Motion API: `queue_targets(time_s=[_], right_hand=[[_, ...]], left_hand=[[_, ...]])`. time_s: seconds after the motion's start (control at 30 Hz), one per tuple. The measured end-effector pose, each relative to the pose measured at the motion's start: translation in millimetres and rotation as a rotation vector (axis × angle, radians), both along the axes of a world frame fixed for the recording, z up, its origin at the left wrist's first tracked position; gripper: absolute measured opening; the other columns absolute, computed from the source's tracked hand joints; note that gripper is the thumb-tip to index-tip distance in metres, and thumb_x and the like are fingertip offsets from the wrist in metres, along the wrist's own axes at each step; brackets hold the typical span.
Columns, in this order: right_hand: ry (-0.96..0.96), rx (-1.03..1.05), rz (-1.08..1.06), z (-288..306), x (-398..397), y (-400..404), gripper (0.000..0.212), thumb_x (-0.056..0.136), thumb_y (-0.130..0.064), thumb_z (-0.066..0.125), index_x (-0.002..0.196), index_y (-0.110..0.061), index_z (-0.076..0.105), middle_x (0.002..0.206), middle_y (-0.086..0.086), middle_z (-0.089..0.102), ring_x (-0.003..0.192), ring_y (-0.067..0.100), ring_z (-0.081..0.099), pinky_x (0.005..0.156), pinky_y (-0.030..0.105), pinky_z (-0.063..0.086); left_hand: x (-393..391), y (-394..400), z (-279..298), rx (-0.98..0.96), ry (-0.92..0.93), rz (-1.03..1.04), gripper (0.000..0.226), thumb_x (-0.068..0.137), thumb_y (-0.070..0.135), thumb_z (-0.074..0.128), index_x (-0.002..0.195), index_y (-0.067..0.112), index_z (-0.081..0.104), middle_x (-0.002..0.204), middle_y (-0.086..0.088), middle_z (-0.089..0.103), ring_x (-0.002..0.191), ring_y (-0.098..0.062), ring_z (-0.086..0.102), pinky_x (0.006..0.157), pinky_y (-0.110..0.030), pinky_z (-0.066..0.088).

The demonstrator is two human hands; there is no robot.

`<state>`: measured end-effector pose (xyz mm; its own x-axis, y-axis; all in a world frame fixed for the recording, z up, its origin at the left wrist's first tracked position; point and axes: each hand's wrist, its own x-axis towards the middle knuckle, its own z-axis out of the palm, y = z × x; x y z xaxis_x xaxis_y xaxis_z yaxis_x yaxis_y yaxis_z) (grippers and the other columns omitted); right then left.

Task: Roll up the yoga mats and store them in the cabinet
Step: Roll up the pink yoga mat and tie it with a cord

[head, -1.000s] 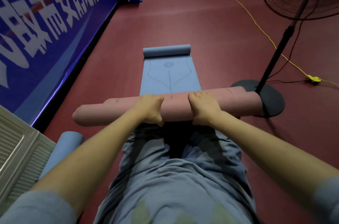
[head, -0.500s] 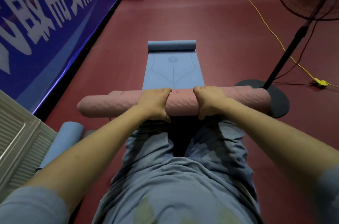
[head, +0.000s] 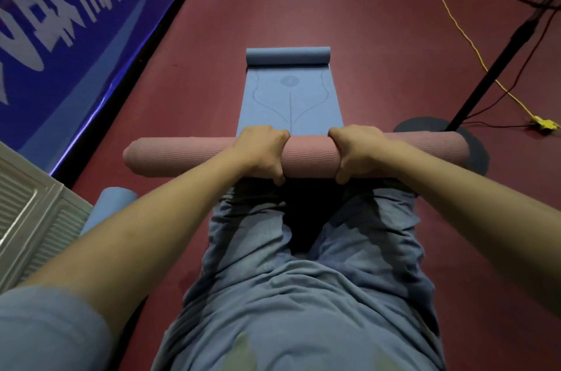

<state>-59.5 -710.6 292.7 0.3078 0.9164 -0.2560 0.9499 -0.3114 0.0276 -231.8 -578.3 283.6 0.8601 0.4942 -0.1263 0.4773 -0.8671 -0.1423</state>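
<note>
Pink yoga mat point(head: 309, 156), fully rolled, held crosswise in both hands above the knees.

Left hand point(head: 260, 153) and right hand point(head: 355, 152) side by side near the roll's middle, each grip clenched around the roll, fingers over the top, thumbs underneath. Roll's ends reaching well out past either grip, left end toward the blue banner wall point(head: 76, 21), right end in front of the fan base point(head: 425, 127). Just beyond the grips, flat on the red floor point(head: 379, 52), blue yoga mat point(head: 290, 103), its far end curled into a small roll. Below and left of the left grip, another rolled blue mat point(head: 107, 209) beside the white louvred cabinet door point(head: 27, 219). Right of the right grip: black fan pole point(head: 491, 67), yellow cable point(head: 455, 27).
</note>
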Motion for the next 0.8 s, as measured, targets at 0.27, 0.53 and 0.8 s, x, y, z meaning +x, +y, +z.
queue_targets(time_s=[0.27,0.53,0.8], right_hand=[[-0.066,0.056,0.099,-7.2,-2.0,-3.1,0.076,0.05,-0.047,0.089,0.104,-0.021,0.043,0.11,0.003,0.064,0.096,0.031,0.064,0.067,0.036,0.041],[0.089,-0.206,0.086,15.7,17.1,27.4,0.08,0.05,-0.044,0.092,0.118,-0.026,0.052,0.112,0.001,0.066,0.098,0.025,0.064,0.078,0.034,0.053],[0.136,-0.294,0.072,11.1,29.9,50.3,0.086,0.05,-0.048,0.092,0.123,-0.029,0.051,0.118,0.002,0.065,0.103,0.026,0.066,0.085,0.037,0.057]], left_hand=[[12.3,14.9,10.3,-0.141,0.13,-0.018,0.077,0.047,0.06,0.088,0.112,0.03,0.061,0.104,0.0,0.069,0.092,-0.026,0.066,0.072,-0.033,0.05],[10.4,13.1,6.7,-0.205,0.059,0.053,0.087,0.049,0.068,0.088,0.12,0.028,0.058,0.117,0.0,0.069,0.103,-0.026,0.065,0.075,-0.033,0.045],[9.2,18.1,-6.8,-0.14,-0.013,0.013,0.095,0.044,0.079,0.083,0.115,0.025,0.051,0.118,0.002,0.068,0.104,-0.026,0.065,0.083,-0.038,0.05]])
